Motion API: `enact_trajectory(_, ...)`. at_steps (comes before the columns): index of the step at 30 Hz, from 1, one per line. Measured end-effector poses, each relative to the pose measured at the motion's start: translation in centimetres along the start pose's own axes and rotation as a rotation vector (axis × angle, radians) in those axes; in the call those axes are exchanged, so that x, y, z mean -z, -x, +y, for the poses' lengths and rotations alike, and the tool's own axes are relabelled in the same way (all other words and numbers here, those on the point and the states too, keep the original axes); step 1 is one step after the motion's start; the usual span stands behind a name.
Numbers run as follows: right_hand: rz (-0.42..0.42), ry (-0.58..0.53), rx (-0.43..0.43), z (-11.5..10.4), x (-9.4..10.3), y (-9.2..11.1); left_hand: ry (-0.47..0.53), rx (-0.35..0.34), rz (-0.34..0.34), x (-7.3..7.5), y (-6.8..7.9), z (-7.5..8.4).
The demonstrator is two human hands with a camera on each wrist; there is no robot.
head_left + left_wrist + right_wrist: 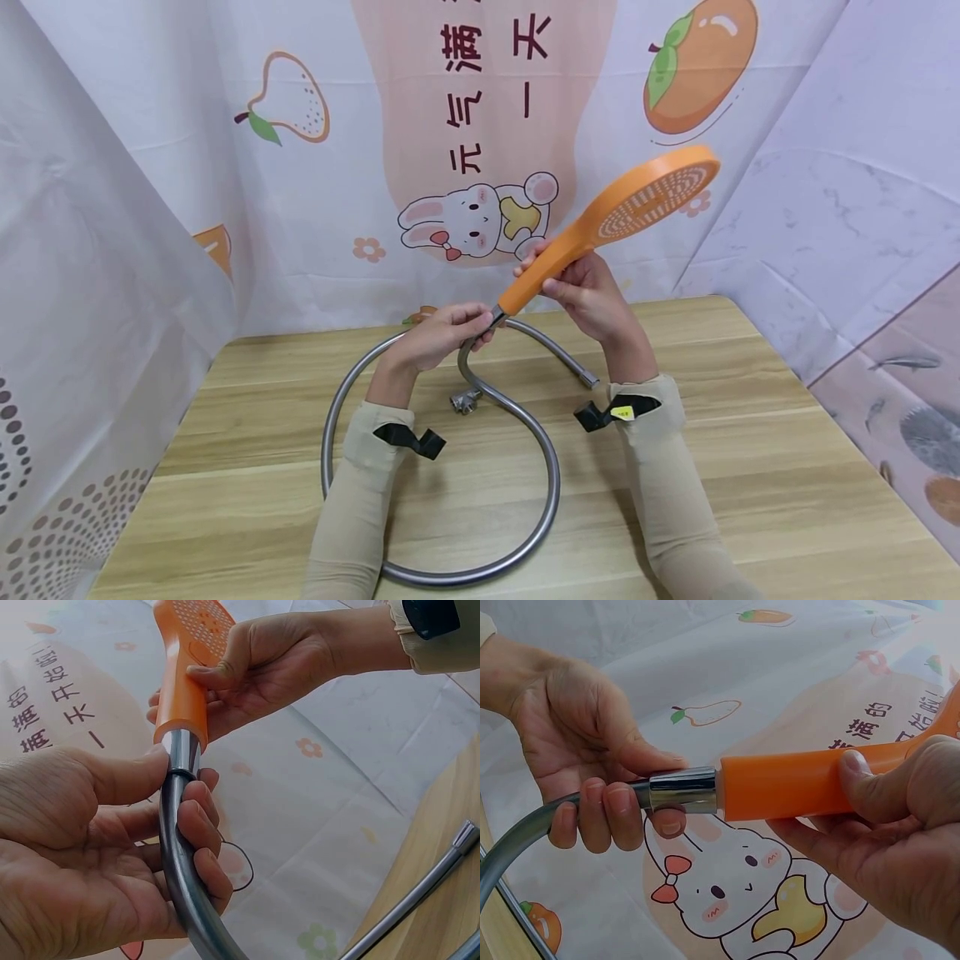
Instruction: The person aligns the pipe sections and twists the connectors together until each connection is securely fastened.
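An orange shower head (pixel 551 258) is held up above the table, its round perforated face tilted toward the upper right. My right hand (pixel 591 293) grips its handle, thumb on the near side. Below it, my left hand (pixel 444 335) pinches the chrome end nut (pixel 684 790) of a grey metal shower hose (pixel 551 467). In the right wrist view the nut sits against the bottom of the orange handle; how far it is threaded on cannot be seen. From my left hand the hose loops down over the table, and its other end fitting (pixel 589 379) lies near my right wrist.
A small chrome bracket or valve piece (pixel 466 402) lies on the wooden table (pixel 750 467) inside the hose loop. Printed cloth (pixel 315 217) hangs behind the table and along both sides.
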State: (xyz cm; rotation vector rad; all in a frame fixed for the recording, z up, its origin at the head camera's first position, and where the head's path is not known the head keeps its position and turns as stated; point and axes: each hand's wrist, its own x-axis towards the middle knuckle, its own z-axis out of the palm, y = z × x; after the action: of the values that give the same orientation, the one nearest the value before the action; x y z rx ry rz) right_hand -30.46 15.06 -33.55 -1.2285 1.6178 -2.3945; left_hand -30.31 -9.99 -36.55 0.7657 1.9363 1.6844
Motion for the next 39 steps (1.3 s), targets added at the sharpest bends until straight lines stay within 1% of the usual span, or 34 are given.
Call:
enact_trajectory(8, 0.013, 0.011, -0.006, 0.11, 0.09, 0.09, 0.008, 0.012, 0.017, -0.11, -0.01, 0.03)
enact_trajectory(12, 0.008, 0.032, -0.009, 0.11, -0.02, 0.04, -0.009, 0.025, 0.001, -0.04, 0.24, 0.21)
enact_trajectory(18, -0.005, 0.028, -0.002, 0.04, -0.27, -0.02, -0.017, 0.046, -0.009, 0.04, 0.28, 0.27)
enact_trajectory(25, -0.007, 0.022, 0.008, 0.1, -0.21, 0.12, -0.01, 0.037, -0.018, 0.12, 0.13, 0.02)
enact_trajectory(32, 0.003, 0.029, 0.0, 0.04, -0.18, 0.1, -0.004, 0.026, -0.003, 0.1, 0.06, -0.09)
enact_trajectory(39, 0.011, 0.041, -0.001, -0.01, -0.16, 0.08, 0.007, 0.01, 0.015, -0.18, 0.01, 0.17)
